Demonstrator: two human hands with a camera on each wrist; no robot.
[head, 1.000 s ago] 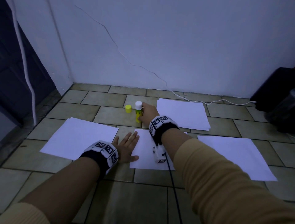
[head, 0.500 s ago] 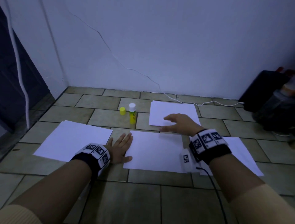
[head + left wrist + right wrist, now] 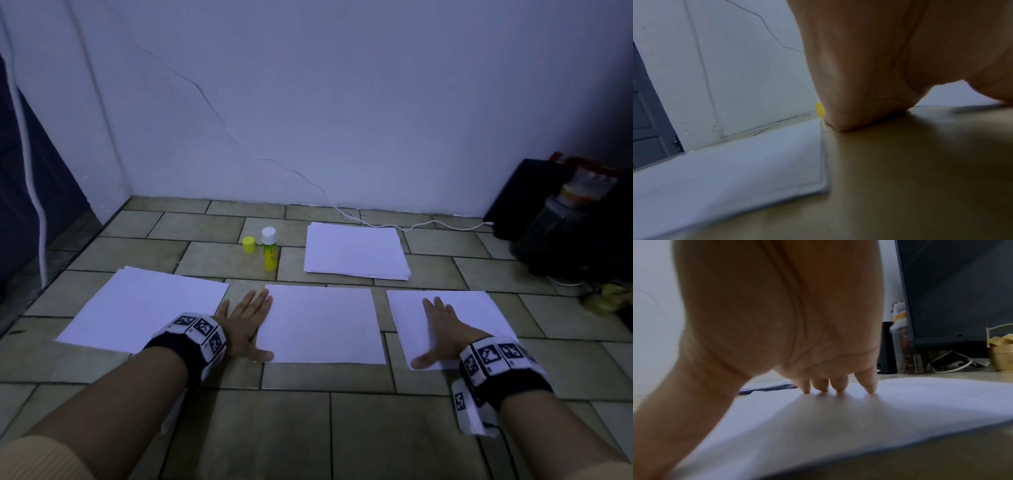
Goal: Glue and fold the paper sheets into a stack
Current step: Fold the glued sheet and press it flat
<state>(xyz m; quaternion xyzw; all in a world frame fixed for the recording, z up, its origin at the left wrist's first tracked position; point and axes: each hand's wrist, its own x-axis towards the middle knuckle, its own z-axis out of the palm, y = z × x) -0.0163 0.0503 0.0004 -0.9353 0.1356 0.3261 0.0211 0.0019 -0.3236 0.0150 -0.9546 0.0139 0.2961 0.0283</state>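
White paper is spread on the tiled floor (image 3: 239, 421): the middle sheet (image 3: 323, 325) sits low in the frame's centre, its long side running left to right. The right sheet (image 3: 479, 315) is pressed by the right hand (image 3: 442, 330) with straight, spread fingertips (image 3: 839, 388). The left hand (image 3: 245, 325) is laid flat, fingers straight and close, at the middle sheet's left edge. If pushed sideways, a sheet could slide or wrinkle. The open glue stick (image 3: 269, 248), upper centre, stands upright and could be knocked over.
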